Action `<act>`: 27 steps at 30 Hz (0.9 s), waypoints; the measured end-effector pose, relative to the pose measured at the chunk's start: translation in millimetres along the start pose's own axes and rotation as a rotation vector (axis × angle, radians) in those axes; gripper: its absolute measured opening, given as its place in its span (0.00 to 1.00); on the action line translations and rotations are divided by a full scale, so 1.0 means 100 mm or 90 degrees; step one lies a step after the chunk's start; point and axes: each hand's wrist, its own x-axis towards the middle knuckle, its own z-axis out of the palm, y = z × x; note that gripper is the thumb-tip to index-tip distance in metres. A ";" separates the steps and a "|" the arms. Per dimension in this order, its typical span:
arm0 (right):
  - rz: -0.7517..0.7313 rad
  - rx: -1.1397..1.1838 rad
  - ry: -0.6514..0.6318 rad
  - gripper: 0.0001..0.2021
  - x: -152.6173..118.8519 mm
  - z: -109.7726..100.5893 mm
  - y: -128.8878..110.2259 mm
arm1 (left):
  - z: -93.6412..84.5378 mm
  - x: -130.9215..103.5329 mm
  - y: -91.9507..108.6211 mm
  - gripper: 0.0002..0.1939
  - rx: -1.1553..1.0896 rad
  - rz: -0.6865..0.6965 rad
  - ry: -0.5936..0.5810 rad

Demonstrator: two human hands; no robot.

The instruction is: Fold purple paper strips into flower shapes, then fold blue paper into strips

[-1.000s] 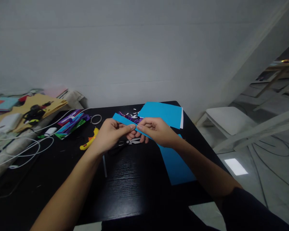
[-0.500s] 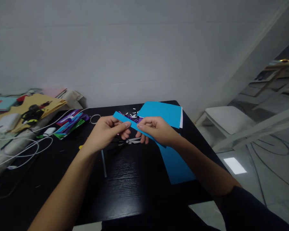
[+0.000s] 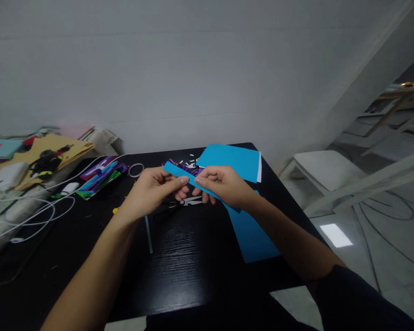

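Between my two hands is a long, narrow blue paper strip (image 3: 174,170), slanting down to the right above the black table. My left hand (image 3: 157,187) pinches it near its upper left end, thumb on top. With thumb and fingers, my right hand (image 3: 224,184) grips it around the middle, and the strip's lower end shows below that hand. Beneath the hands lie scissors (image 3: 190,201) with dark handles, partly hidden. A blue paper sheet (image 3: 251,236) rests under my right forearm. Behind my right hand is another blue sheet (image 3: 231,158) over white paper.
Purple and white paper scraps (image 3: 192,162) lie behind the hands. A grey ring (image 3: 135,170), a pile of coloured paper pieces (image 3: 101,177) and white cables (image 3: 51,207) are to the left. A thin pale strip (image 3: 148,234) lies in front. A white chair (image 3: 327,170) stands right.
My right hand has shifted slightly left along the strip, its thumb now closer to my left thumb. My left hand stays nearly still, and the view has moved a little.
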 end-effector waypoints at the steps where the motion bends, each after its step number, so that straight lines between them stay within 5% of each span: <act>1: -0.004 0.001 0.001 0.11 0.00 0.00 0.00 | 0.00 0.00 0.00 0.14 -0.002 0.000 0.001; 27: -0.049 -0.003 -0.019 0.13 -0.01 0.04 0.03 | 0.03 -0.02 -0.01 0.13 0.011 0.046 -0.009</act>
